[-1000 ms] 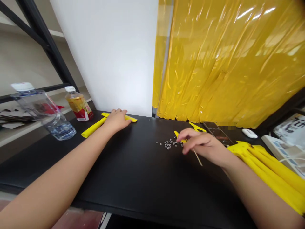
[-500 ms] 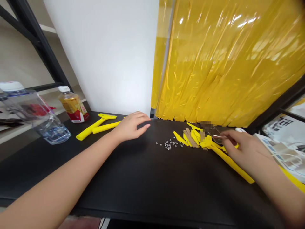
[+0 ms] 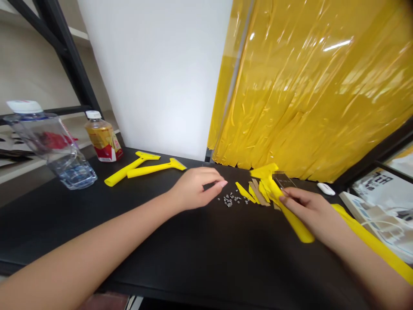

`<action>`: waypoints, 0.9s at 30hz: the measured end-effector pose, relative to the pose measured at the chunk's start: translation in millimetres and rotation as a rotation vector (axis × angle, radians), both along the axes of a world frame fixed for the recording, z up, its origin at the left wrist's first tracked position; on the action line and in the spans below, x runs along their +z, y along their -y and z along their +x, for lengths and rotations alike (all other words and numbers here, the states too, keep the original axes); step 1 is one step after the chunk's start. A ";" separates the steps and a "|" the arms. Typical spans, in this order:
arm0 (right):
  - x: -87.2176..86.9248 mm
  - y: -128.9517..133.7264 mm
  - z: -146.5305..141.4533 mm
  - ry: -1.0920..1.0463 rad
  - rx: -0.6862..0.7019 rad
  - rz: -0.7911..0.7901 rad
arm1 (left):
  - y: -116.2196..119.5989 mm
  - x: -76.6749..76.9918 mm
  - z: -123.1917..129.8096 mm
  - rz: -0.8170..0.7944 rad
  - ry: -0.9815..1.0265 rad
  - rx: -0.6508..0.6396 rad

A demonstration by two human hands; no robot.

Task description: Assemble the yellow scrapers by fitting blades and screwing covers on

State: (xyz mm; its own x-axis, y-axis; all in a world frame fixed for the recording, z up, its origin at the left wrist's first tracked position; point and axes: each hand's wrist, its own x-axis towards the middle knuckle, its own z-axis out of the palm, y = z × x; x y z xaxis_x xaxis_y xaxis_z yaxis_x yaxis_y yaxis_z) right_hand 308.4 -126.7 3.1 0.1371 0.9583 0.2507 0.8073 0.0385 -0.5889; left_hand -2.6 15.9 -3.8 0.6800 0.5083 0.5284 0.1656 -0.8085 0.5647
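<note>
Clamped in my right hand (image 3: 311, 211), between thumb and fingers, is the yellow scraper (image 3: 295, 221), its handle slanting down toward me and its head pointing away over the black table (image 3: 206, 254); whether the handle's end touches the surface, I cannot tell. My left hand (image 3: 195, 188) is positioned above the table, fingers curved toward the thumb; I cannot tell whether the tips meet. Just beside the left fingertips lies a loose cluster of small metal fasteners (image 3: 229, 200). Between this cluster and the scraper lie yellow strips (image 3: 244, 191) and brown strips (image 3: 260, 193). Left of the left hand, two more scrapers (image 3: 124, 172) rest side by side. Near them stands a bottle with a red and gold label (image 3: 105, 140). Behind the table are a white panel (image 3: 155, 73) and yellow film (image 3: 306, 94).
</note>
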 end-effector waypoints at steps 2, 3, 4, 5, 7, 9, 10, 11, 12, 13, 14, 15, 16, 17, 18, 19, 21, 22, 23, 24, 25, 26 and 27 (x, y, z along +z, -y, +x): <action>5.1 -13.9 -33.3 -0.437 0.094 -0.089 | 11.6 0.0 10.8 -0.329 0.132 -0.001; 4.6 -20.9 -49.9 -0.610 0.146 -0.129 | 16.6 -0.1 15.1 -0.521 0.214 -0.035; 2.5 -27.7 -65.7 -0.740 0.211 -0.180 | 20.8 -0.3 18.5 -0.697 0.280 -0.087; -0.7 -34.0 -80.0 -0.836 0.283 -0.243 | 24.2 -0.4 20.8 -0.838 0.329 -0.142; -8.6 -44.8 -101.1 -0.923 0.374 -0.334 | 28.2 -0.2 22.2 -1.003 0.446 -0.181; -15.5 -53.9 -108.1 -0.893 0.394 -0.376 | 28.8 0.5 20.6 -1.067 0.546 -0.146; -17.7 -57.9 -105.6 -0.848 0.380 -0.371 | 28.3 1.0 19.2 -1.085 0.589 -0.122; -19.1 -61.8 -99.2 -0.785 0.355 -0.352 | 27.4 1.7 17.8 -1.111 0.617 -0.108; -19.5 -65.5 -89.6 -0.710 0.317 -0.312 | 26.5 2.5 16.5 -1.148 0.634 -0.105; -19.0 -68.8 -77.6 -0.618 0.271 -0.254 | 25.8 3.3 15.5 -1.199 0.634 -0.109; -18.0 -71.9 -64.4 -0.506 0.215 -0.187 | 25.6 4.1 14.8 -1.264 0.613 -0.120; -16.6 -74.6 -51.2 -0.377 0.144 -0.113 | 25.9 4.9 14.5 -1.330 0.577 -0.125; -15.2 -76.9 -39.1 -0.215 0.073 -0.077 | 26.8 5.5 14.5 -1.386 0.529 -0.129; -14.1 -78.8 -29.0 -0.045 0.009 -0.085 | 28.2 5.8 14.8 -1.427 0.480 -0.138; -13.4 -80.4 -21.5 0.112 -0.041 -0.112 | 30.1 5.9 15.4 -1.450 0.438 -0.146; -13.5 -81.7 -16.5 0.233 -0.072 -0.155 | 32.2 5.6 16.1 -1.457 0.402 -0.153; -15.7 -83.5 -13.4 0.359 -0.118 -0.227 | 36.3 4.0 17.7 -1.446 0.354 -0.153; -17.7 -84.1 -14.0 0.378 -0.140 -0.251 | 37.9 2.9 18.5 -1.434 0.336 -0.147; -19.9 -84.7 -15.2 0.384 -0.164 -0.267 | 39.2 1.6 19.2 -1.419 0.319 -0.142; -22.1 -85.3 -16.3 0.395 -0.188 -0.284 | 40.1 0.3 19.9 -1.399 0.304 -0.138; -24.0 -85.9 -16.9 0.403 -0.204 -0.304 | 40.6 -0.8 20.5 -1.376 0.288 -0.137; -25.3 -86.7 -16.7 0.405 -0.210 -0.325 | 40.8 -1.7 20.9 -1.351 0.268 -0.138; -26.2 -87.7 -15.8 0.402 -0.207 -0.347 | 40.9 -2.1 21.3 -1.325 0.246 -0.135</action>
